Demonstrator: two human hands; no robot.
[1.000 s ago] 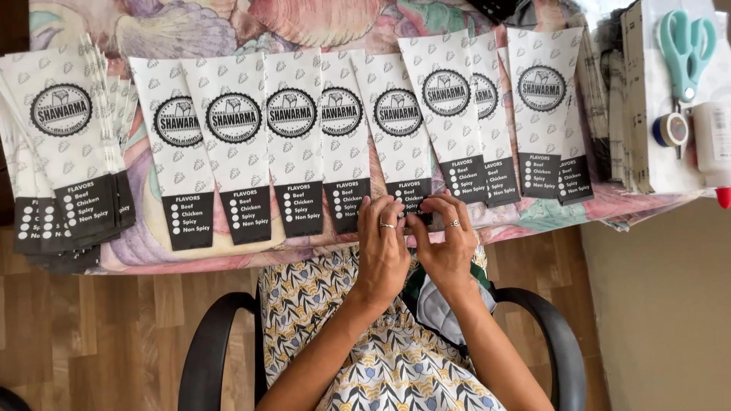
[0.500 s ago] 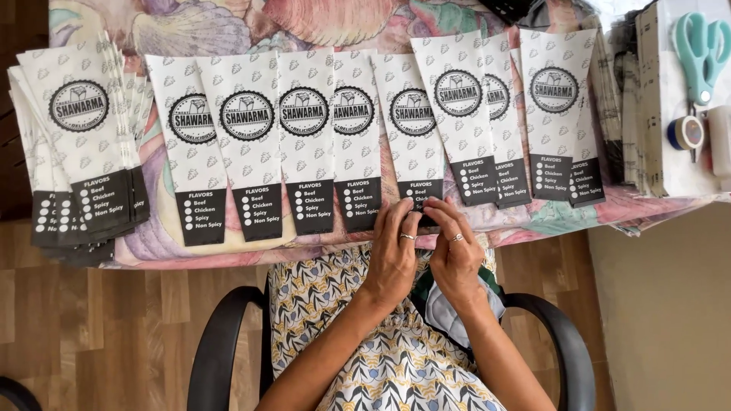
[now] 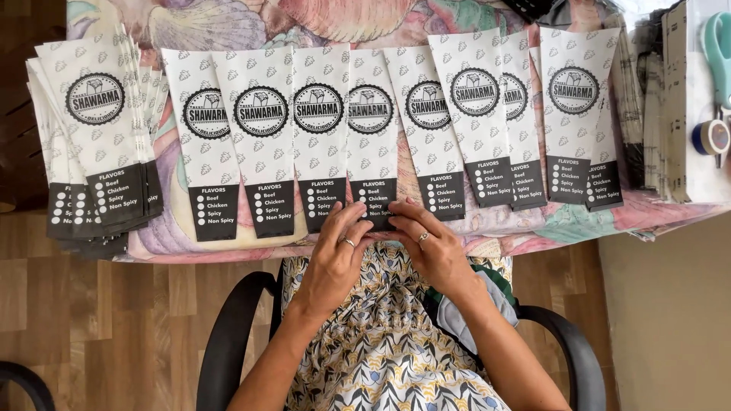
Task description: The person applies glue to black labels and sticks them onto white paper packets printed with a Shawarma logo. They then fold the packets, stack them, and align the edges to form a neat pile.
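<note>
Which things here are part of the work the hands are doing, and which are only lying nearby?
In use:
- left hand
- right hand
- paper sleeve under the fingertips
- row of paper sleeves

Lying about:
- stack of sleeves
- scissors
- tape roll

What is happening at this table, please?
A seated person has both hands on the bottom edge of one paper sleeve in the middle of a row laid on the flowered tablecloth. The left hand and right hand touch its black end. A stack of sleeves lies at the left; scissors at the right.
</note>
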